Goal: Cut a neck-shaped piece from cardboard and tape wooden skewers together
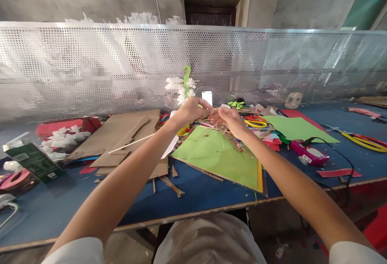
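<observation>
Over the middle of the table my left hand (pixel 194 110) and my right hand (pixel 229 118) meet at the fingertips. Both are closed in a pinch, and whatever lies between the fingers is too small to make out. Below them lies a green paper sheet (pixel 211 151) with scraps of cardboard at its far edge. Just behind my left hand stand white paper flowers (pixel 182 90) with a curled green paper strip (pixel 186 72). A phone (pixel 207 98) is propped upright behind my hands.
Brown cardboard sheets (pixel 133 125) are stacked at left, near a dark green box (pixel 32 159). To the right lie yellow-handled scissors (pixel 255 122), a light green sheet (pixel 299 127), a magenta device (pixel 308 153) with a black cable, and larger scissors (pixel 364 141). A perforated metal screen (pixel 256 62) closes the back.
</observation>
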{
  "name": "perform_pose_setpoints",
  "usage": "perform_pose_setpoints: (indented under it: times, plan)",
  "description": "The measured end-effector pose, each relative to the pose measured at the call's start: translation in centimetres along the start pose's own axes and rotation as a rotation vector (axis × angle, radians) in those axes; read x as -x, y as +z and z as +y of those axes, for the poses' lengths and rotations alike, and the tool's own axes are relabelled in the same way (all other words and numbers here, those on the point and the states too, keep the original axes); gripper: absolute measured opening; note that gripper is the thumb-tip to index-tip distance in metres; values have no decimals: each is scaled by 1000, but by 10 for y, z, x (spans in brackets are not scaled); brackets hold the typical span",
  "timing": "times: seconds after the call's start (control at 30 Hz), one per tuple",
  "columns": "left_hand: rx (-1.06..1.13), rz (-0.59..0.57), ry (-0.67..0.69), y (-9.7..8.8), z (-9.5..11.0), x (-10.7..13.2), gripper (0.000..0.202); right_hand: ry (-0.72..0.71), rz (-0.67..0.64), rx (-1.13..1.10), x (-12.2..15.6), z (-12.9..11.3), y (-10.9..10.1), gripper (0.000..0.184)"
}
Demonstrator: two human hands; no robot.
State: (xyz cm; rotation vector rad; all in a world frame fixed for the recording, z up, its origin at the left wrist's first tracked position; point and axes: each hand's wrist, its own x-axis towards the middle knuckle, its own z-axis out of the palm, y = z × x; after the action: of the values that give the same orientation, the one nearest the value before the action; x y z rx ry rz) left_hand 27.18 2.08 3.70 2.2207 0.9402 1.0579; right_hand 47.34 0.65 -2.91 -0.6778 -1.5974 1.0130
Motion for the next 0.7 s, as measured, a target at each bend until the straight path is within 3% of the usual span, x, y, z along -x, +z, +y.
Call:
perform_pose_setpoints:
  times: [0.2,0.5,0.7]
  plan:
    - [-27,-39,24,1,4,3,18,-29,171,24,-2,1,-1,37]
    - [-50,-95,-3,1,4,3,17,-23,138,75,-2,-4,-6,24]
    - [-93,-131,-24,1,4,2,19,47,88,86,-1,-8,-7,35]
